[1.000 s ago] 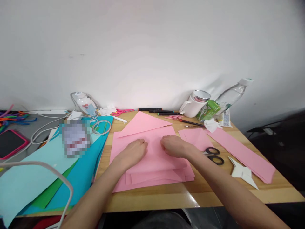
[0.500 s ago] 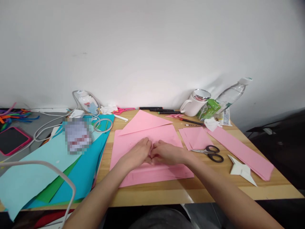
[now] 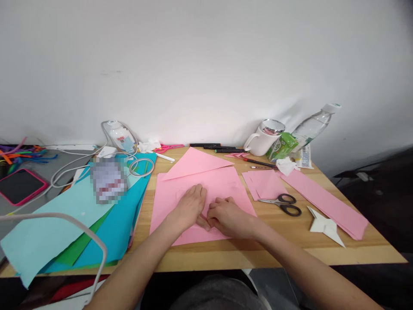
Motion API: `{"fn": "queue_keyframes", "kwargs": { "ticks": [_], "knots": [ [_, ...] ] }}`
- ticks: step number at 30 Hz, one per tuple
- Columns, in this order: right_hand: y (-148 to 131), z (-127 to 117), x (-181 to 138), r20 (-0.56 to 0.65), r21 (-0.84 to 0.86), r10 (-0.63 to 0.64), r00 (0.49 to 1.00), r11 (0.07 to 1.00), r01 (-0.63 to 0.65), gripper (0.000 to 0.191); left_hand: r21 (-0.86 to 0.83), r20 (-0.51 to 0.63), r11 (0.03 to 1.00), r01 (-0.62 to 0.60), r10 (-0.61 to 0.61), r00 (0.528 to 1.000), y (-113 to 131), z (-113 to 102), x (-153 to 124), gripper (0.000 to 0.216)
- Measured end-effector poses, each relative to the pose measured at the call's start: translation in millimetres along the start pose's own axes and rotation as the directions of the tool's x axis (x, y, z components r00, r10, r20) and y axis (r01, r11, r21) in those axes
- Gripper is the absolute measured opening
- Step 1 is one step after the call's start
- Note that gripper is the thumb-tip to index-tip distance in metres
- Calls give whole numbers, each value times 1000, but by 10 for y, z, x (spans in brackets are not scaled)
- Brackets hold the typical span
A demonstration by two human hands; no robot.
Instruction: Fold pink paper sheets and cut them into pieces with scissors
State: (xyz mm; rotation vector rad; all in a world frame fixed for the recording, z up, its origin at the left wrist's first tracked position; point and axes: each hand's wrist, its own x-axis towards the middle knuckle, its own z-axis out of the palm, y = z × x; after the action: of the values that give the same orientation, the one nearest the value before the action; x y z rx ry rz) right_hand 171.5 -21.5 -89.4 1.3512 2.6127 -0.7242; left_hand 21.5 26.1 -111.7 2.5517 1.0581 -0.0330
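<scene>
My left hand (image 3: 191, 203) lies on pink paper (image 3: 164, 202) at the middle of the table, its fingers stretched forward and its thumb apart, pointing right. Just to the right, my right hand (image 3: 226, 215) is closed, with curled fingertips pressed on the pink paper near my left thumb. The paper's part under both hands is hidden, so I cannot tell its fold there. Behind the hands, a pointed pink sheet (image 3: 198, 162) overlaps the far edge of the paper.
Black-handled scissors (image 3: 287, 204), small pink sheets (image 3: 266, 185), pink strips (image 3: 325, 202) and a white folded paper star (image 3: 325, 226) lie right. A mug (image 3: 263, 140), a green carton (image 3: 283, 146) and a water bottle (image 3: 312, 127) stand behind. Blue sheets (image 3: 112, 237) and a cable (image 3: 80, 228) lie left.
My right hand has moved slightly toward me and away from my left fingers, so the gap between the hands is wider. My right forearm now covers the paper's near right corner.
</scene>
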Motion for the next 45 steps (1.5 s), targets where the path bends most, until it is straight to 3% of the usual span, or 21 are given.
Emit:
{"fn": "queue_keyframes", "kwargs": {
  "ticks": [6,11,19,33,41,45],
  "knots": [
    [-38,-43,-124,0,5,26,1000,1000,-26,24,27,-71,999,-45,47,996,-50,45,-55,82],
    [93,-54,-271,31,-13,55,998,998,-55,21,101,-71,994,-40,48,996,-61,61,-95,85],
    [268,-68,-443,53,-21,87,995,996,-86,22,23,-41,996,-83,84,996,-171,42,-172,104],
    [494,-43,-640,31,-96,196,980,977,-193,23,225,16,972,66,-71,997,-349,-40,-575,120],
    [526,-33,-716,30,-135,256,966,959,-250,23,193,70,975,109,-124,990,-265,-135,-599,117],
    [545,-69,-752,30,-173,306,952,939,-296,24,69,45,992,104,-107,993,-346,-191,-590,111]
  ]
}}
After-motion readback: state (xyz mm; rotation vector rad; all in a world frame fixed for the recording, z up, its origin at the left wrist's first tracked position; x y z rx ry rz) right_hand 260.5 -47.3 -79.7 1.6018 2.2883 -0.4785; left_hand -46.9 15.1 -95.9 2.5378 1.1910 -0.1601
